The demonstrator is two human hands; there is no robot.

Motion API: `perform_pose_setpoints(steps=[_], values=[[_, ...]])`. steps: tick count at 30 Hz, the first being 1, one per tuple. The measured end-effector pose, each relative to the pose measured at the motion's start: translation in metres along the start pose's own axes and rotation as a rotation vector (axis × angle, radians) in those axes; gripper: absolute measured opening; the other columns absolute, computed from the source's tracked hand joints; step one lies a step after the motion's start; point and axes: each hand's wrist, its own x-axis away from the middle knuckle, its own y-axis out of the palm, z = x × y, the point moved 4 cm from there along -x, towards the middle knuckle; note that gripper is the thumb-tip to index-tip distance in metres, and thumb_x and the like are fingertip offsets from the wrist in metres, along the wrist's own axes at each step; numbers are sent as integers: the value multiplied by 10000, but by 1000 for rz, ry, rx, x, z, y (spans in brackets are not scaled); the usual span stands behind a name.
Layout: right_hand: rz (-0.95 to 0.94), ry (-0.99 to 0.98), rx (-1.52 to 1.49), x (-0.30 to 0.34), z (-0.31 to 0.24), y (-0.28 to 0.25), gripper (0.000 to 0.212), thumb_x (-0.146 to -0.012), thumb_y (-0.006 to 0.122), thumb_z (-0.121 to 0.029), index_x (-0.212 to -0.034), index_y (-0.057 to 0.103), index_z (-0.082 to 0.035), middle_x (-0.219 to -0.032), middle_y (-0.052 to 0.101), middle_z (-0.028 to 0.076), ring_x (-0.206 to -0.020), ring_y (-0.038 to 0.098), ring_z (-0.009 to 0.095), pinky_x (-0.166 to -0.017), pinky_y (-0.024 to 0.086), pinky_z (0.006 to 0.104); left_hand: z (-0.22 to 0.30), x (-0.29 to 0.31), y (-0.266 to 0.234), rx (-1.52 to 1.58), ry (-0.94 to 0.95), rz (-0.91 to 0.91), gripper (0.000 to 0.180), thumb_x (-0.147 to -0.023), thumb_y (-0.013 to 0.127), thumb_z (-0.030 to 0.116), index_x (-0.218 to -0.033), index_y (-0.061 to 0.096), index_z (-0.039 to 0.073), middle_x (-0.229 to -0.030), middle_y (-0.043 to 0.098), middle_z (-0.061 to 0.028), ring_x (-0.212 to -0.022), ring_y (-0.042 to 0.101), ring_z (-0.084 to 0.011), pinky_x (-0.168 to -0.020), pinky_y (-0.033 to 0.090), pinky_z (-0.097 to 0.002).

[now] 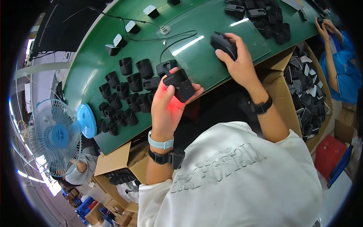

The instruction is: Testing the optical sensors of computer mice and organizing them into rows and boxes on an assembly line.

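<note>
My left hand (165,110), palm up, has its fingers wrapped round a boxy black plastic device (182,87). Red light shines on the palm and thumb beside that device. Higher up and to the right, my right hand (242,62) grips a longer, rounded black device (223,46) between thumb and fingers, over a clear sheet (204,62) on the green table. Just beyond my left hand sits another black device (165,68). A black cable (177,39) curves down towards it; whether it plugs in there I cannot tell.
Rows of black devices (123,90) stand left on the green table (89,72), with more (270,19) at the far right. Small white-topped blocks (132,27) line the back. A blue fan (59,135) is at left. Cartons (280,104) flank me; a co-worker (340,68) sits right.
</note>
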Motion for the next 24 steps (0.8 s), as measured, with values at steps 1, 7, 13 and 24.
perform_pose_setpoints(steps=[1,7,13,24], values=[[-93,327,-664,4,-9,0,499,-920,710,-226,-1351,523,-57,-1249,588,109,-1166,546,238,-1000,437,356,-1,-1,1,-192,32,37,529,-1033,529,219,-1476,374,-25,-1275,582,-190,-1159,624,-362,-1051,486,-545],[-218,525,-1456,24,-84,12,506,-1009,600,-194,-1444,407,-23,-1288,546,86,-1180,534,141,-1034,432,283,-11,0,-2,-454,179,221,651,-872,785,50,-1424,443,7,-1110,603,-45,-924,609,-99,-811,560,-272],[-176,105,-954,31,-92,11,627,-913,684,-160,-1440,371,-24,-1392,408,198,-1288,457,337,-1110,376,417,-15,11,-13,-306,185,182,667,-851,793,39,-1418,442,14,-1281,602,-92,-1118,618,-185,-927,538,-316],[20,-122,-126,-6,-24,-7,550,-802,761,-133,-1297,536,-48,-1310,542,190,-1174,518,412,-1030,420,468,-10,11,-19,-137,95,299,483,-702,636,-90,-1168,562,16,-1099,607,-98,-982,632,-257,-906,525,-413]])
